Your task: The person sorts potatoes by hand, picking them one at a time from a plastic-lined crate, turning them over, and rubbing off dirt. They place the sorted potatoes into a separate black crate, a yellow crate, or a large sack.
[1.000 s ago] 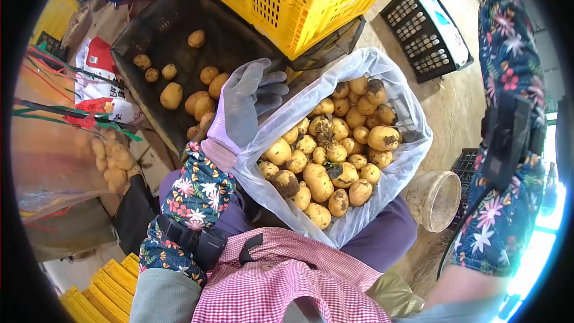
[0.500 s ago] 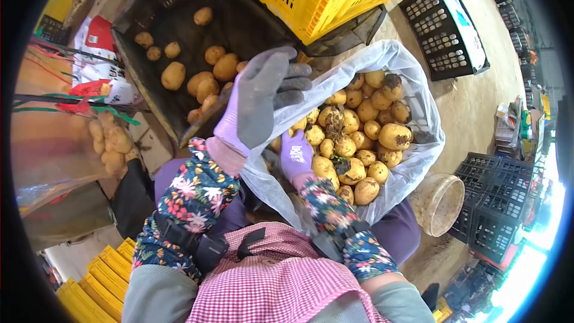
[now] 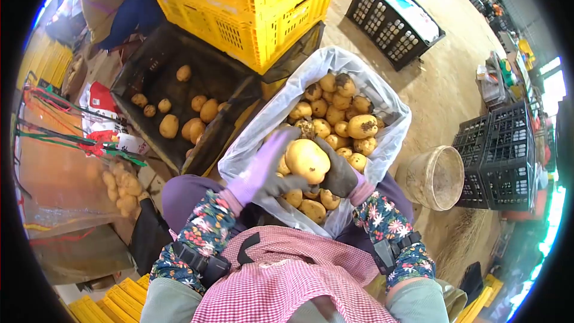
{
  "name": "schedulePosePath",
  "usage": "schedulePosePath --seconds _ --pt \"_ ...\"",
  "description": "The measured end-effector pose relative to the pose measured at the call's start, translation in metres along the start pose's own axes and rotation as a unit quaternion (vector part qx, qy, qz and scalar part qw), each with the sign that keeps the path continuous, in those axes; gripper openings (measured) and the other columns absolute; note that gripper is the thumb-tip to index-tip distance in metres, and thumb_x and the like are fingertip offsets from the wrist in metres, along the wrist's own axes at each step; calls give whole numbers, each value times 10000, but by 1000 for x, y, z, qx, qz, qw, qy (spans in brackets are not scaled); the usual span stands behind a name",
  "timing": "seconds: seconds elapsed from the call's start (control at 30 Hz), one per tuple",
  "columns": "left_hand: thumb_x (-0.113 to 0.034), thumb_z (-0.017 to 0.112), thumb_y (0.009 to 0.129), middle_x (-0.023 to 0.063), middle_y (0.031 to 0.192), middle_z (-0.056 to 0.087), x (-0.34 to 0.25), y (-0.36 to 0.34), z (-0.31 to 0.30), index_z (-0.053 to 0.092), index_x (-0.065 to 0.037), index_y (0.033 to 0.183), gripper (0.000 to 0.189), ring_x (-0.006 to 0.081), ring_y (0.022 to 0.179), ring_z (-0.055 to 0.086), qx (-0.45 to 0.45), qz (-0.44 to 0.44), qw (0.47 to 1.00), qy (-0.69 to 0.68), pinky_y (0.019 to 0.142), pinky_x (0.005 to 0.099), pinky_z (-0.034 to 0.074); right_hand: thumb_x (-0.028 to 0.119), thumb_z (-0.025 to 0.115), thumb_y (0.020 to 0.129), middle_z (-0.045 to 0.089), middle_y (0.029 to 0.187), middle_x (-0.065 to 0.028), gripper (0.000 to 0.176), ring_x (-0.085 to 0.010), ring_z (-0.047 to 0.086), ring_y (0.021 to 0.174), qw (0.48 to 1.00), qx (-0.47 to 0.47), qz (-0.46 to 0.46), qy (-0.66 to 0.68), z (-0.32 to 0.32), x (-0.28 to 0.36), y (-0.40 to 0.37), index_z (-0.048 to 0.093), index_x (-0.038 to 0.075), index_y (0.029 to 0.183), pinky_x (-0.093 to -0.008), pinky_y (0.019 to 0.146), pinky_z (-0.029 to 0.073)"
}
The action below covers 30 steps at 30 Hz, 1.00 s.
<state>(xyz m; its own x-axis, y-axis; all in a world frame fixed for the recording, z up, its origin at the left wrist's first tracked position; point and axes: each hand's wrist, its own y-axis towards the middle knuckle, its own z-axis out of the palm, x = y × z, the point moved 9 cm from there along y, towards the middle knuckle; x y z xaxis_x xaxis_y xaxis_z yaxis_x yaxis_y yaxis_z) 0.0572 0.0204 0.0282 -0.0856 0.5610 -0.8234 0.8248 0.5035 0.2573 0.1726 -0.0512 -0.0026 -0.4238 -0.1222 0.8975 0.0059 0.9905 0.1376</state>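
Between my two gloved hands, above the bag-lined crate, is a large yellow potato [image 3: 307, 161]. My left hand [image 3: 263, 167], in a purple and grey glove, is slightly blurred, its fingers curved against the potato's left side. From the right, my right hand [image 3: 336, 170] wraps its dark grey fingers round the same potato. Below and behind them lie several potatoes [image 3: 362, 127], some with dark soil on them, inside the clear plastic liner [image 3: 391, 110]. Several more potatoes [image 3: 169, 126] are spread in the black-lined bin [image 3: 134, 72] at the left.
Yellow crates [image 3: 239, 30] stand stacked behind the bin. A black crate [image 3: 388, 24] is at the back right, a whitish bucket [image 3: 439, 178] and black crates [image 3: 505, 161] at the right. A person's dark-clad leg [image 3: 134, 18] shows at the upper left.
My left hand has come down from over the bin's edge to the potato. My right hand has risen out of the pile and is now on it too. The view has shifted.
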Motion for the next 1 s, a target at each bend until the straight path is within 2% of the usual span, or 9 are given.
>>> schedulePosePath --seconds 0.13,0.2,0.23,0.33,0.4,0.53,0.6,0.73,1.0 --pt "-380 832 656 228 1379 420 -17 -6 28 441 -64 1352 859 421 1258 421 -42 -4 996 77 1071 464 341 249 618 906 649 1072 -157 465 -253 649 968 986 -62 -56 -144 -6 4 -6 478 -32 1249 -343 798 524" --pt "-374 819 695 185 1322 491 -26 -6 26 466 -70 1332 789 357 1173 519 -71 25 990 119 969 417 450 363 546 955 662 881 -109 419 -166 642 753 928 -120 251 247 -12 -27 -9 589 -28 1101 -277 651 511" --pt "-399 769 754 168 1270 533 -1 -3 30 464 -77 1334 730 312 1123 560 -39 -119 983 -131 910 386 485 444 477 977 615 720 -49 481 -94 553 578 898 -131 345 241 -14 -34 -17 644 -7 981 -225 536 448" --pt "-692 362 902 131 1067 647 27 -19 55 483 -104 1311 727 197 885 662 -46 -343 735 -584 643 304 558 313 523 970 623 749 -53 364 -81 536 571 916 -172 267 246 -32 -12 -7 610 -13 1104 -214 531 439" --pt "-692 418 881 115 996 665 31 -19 55 502 -107 1290 719 198 832 673 -12 -337 669 -663 606 344 569 218 552 948 644 922 -99 369 -110 594 734 938 -193 215 194 -36 -1 3 540 -19 1231 -233 664 496" --pt "-680 464 868 117 1113 626 48 -17 63 431 -101 1357 758 208 972 648 -24 -331 668 -666 778 378 568 212 621 887 423 1370 -176 726 -213 430 1255 996 -21 78 23 -5 35 24 228 12 1463 -347 1067 339" --pt "-617 521 875 120 1253 544 23 -2 10 316 -82 1427 795 209 1121 577 -131 -34 977 -162 964 385 488 197 616 875 430 1368 -158 700 -203 417 1264 991 -31 91 90 0 45 36 262 8 1449 -334 1063 342" --pt "-431 501 963 119 1317 493 42 3 7 296 -40 1426 640 192 1169 535 -3 -202 806 -556 1021 359 441 269 655 880 479 1315 -113 658 -196 466 1199 931 -34 175 318 10 32 56 369 -26 1394 -330 1042 359" --pt "-382 507 977 93 1178 596 41 9 -23 509 -14 1278 475 166 1078 586 -55 -152 841 -517 946 314 475 7 624 829 621 1148 -146 369 -220 598 1065 997 -46 19 -67 3 52 79 556 -59 1186 -309 946 452"
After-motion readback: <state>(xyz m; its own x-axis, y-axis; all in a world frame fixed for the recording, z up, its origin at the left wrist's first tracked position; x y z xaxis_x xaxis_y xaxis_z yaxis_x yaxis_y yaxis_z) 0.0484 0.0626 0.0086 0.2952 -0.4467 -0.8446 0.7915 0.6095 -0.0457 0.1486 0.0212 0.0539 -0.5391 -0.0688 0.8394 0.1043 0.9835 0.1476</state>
